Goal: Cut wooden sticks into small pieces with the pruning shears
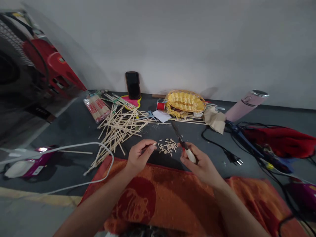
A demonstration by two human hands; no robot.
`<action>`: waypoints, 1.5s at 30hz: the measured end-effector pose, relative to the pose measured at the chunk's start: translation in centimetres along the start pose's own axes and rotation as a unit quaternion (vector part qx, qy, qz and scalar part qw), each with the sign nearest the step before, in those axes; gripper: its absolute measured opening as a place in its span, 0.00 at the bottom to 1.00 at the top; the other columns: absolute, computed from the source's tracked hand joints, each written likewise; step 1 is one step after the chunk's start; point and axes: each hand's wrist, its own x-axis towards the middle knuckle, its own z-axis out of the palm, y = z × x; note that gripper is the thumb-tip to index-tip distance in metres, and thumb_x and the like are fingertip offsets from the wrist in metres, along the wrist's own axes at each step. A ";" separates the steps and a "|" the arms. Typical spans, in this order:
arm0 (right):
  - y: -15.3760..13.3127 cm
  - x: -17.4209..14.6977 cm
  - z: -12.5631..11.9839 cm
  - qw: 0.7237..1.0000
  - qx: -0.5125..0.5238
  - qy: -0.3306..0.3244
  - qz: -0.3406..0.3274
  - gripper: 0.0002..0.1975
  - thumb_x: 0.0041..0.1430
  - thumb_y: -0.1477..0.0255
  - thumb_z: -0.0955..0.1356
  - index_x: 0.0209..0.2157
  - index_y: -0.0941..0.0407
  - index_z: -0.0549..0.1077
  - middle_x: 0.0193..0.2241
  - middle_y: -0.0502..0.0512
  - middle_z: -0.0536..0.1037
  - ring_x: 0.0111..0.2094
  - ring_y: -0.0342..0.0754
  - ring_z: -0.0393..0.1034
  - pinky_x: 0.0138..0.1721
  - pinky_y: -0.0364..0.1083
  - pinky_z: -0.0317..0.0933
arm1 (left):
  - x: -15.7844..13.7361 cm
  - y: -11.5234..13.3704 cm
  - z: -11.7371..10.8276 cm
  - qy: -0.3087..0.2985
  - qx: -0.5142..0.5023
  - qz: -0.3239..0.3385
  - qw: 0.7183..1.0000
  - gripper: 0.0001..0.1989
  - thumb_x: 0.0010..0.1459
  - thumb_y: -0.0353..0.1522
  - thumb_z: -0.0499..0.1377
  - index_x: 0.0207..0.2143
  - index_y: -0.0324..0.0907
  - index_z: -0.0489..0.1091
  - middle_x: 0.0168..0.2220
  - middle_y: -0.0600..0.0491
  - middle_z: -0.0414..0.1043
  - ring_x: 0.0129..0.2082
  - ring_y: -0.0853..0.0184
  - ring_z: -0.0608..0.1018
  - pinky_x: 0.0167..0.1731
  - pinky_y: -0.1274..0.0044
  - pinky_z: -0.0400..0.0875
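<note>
My left hand is closed, thumb against fingers, around a short piece of wooden stick whose pale end sticks out at the fingertips. My right hand is wrapped round a dark-bladed tool with a white handle, its long narrow blade pointing up and away to the left. Some red shows near the grip; whether it has one blade or two is hard to make out. Between both hands, a pile of short cut stick pieces lies on the dark table. Long wooden sticks lie crisscrossed beyond my left hand.
An orange towel covers my lap. Along the back are a phone, a red thread spool, a yellow woven basket and a tilted pink bottle. A white cable loops left; a black plug lies right.
</note>
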 end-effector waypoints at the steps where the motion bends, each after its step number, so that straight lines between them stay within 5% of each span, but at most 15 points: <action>1: 0.0 0.0 0.6 0.998 -0.041 0.015 -0.035 0.06 0.60 0.69 0.64 0.40 0.54 0.69 0.43 0.59 0.72 0.47 0.51 0.67 0.45 0.48 0.64 | 0.1 0.0 0.0 0.001 -0.021 -0.009 1.000 0.10 0.61 0.36 0.57 0.40 0.40 0.73 0.34 0.50 0.78 0.33 0.67 0.79 0.36 0.77 0.73; 5: 1.2 0.2 2.1 0.971 -0.195 0.040 -0.130 0.14 0.58 0.77 0.62 0.46 0.54 0.67 0.60 0.65 0.57 0.59 0.55 0.57 0.54 0.53 0.60 | 0.4 0.1 -0.1 0.015 -0.077 -0.037 0.996 0.11 0.60 0.37 0.58 0.39 0.39 0.73 0.32 0.50 0.77 0.33 0.67 0.79 0.35 0.77 0.73; 13: 1.6 0.0 2.4 0.909 -0.384 0.031 -0.160 0.22 0.52 0.82 0.62 0.51 0.57 0.65 0.64 0.70 0.50 0.62 0.62 0.50 0.53 0.61 0.56 | 0.4 -0.6 0.1 0.020 -0.140 -0.058 0.988 0.11 0.58 0.38 0.60 0.38 0.40 0.73 0.32 0.51 0.76 0.33 0.67 0.77 0.37 0.76 0.72; 45: 0.5 -0.1 2.7 0.872 -0.460 0.039 -0.163 0.16 0.57 0.80 0.62 0.48 0.56 0.69 0.59 0.64 0.60 0.51 0.58 0.59 0.47 0.56 0.60 | 0.2 -1.0 0.4 -0.028 -0.198 -0.063 0.978 0.08 0.57 0.35 0.62 0.34 0.39 0.75 0.29 0.53 0.74 0.30 0.70 0.73 0.34 0.80 0.66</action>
